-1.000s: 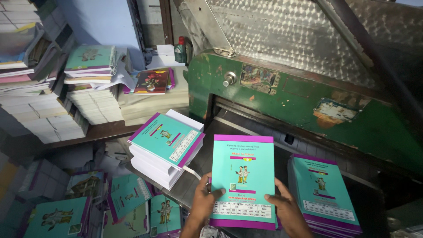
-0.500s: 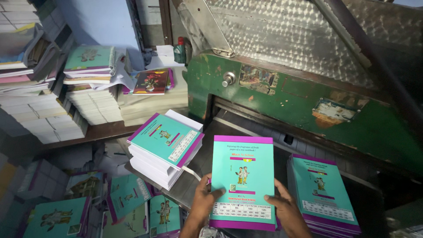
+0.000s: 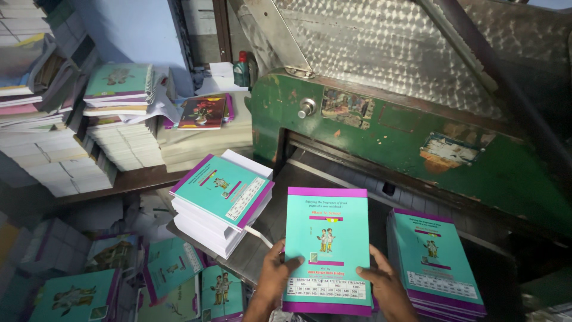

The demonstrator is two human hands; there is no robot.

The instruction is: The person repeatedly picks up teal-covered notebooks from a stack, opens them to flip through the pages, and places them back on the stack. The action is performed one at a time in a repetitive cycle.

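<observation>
Head view: A person squares a teal notebook (image 3: 328, 247) with purple bands at its top and bottom on the metal tabletop (image 3: 298, 179) of a green cutting machine (image 3: 381, 128). The left hand (image 3: 275, 279) clasps the notebook's lower left edge, fingers wrapped on the cover, grip closed on it. The right hand (image 3: 386, 289) holds the lower right edge, thumb on the cover, grip likewise closed on it. The notebook sits near the tabletop's front edge, between two piles. A tilted stack (image 3: 221, 203) of like notebooks rests at the tabletop's left edge, just beside the held one. A second stack (image 3: 435, 262) lies toward the right edge, close by. Below the left edge, more notebooks (image 3: 173, 277) lie scattered on the floor. Behind, a shelf (image 3: 137, 179) carries white paper piles (image 3: 125, 146) and a dark-covered book (image 3: 202, 112).
</observation>
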